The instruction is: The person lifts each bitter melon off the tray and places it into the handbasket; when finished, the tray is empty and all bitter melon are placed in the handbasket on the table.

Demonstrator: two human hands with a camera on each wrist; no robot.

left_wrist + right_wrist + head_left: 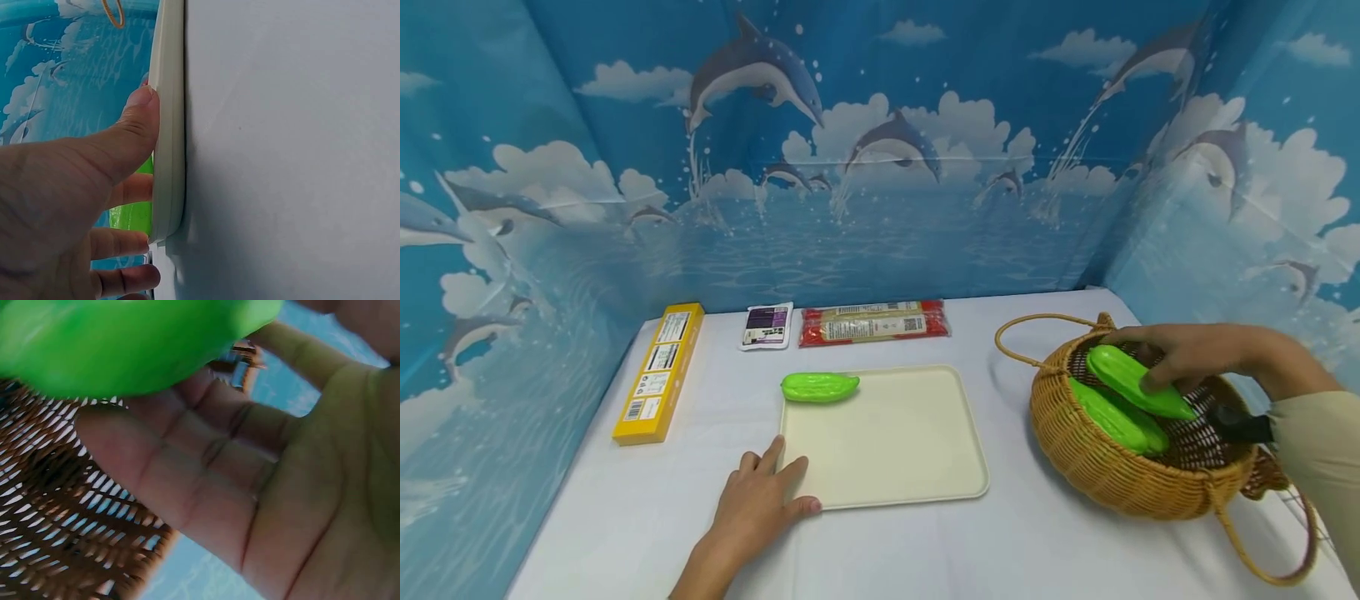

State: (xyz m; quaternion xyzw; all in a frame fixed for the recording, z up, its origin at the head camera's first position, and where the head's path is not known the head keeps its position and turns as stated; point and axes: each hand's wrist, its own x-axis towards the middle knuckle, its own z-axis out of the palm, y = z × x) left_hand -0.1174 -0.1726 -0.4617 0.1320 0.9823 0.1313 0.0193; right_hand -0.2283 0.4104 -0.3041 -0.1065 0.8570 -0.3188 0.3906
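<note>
My right hand (1187, 354) pinches a bright green toy bitter melon (1131, 379) over the mouth of a wicker basket (1097, 458). More green toy vegetables (1108, 417) lie inside the basket. In the right wrist view the held bitter melon (137, 347) is close to the camera, against the fingertips. My left hand (756, 500) rests with spread fingers at the near left corner of a cream tray (887, 442). The left wrist view has the thumb touching the tray's rim (169, 125). Another green bitter melon (820, 387) sits across the tray's far left corner.
A long yellow box (658, 375) lies at the left of the white-covered table (880, 550). Toward the back are a small purple-and-white packet (767, 326) and a red clear-wrapped pack (875, 323). The basket's handles (1270, 567) stick out. A dolphin-print curtain (880, 225) encloses the table.
</note>
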